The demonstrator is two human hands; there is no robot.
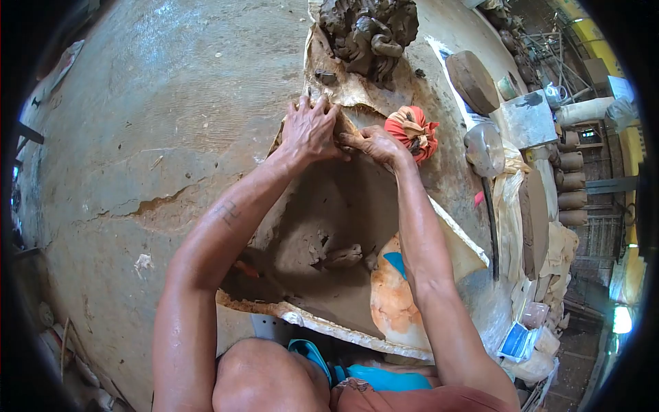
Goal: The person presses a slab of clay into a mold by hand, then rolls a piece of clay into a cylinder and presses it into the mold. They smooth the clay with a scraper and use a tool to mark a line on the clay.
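Note:
A large clay-smeared sheet (322, 213) with a frayed, pale edge spreads in front of my knee. Brown wet clay coats its middle, and a few loose clay lumps (336, 255) lie there. My left hand (309, 129) is at the sheet's far corner, its bent fingers hooked over the edge. Close to its right, my right hand (377, 146) pinches the raised edge between thumb and fingers. An orange and blue print (395, 295) shows on the sheet's near right part. Just beyond my right hand sits a red and tan cloth bundle (412, 132).
A big heap of dark clay (371, 38) rests on another sheet ahead. To the right are a round clay slab (472, 81), a metal bowl (484, 150), a grey board (527, 118) and a dark rod (491, 226). A crack (161, 201) runs across the floor at left.

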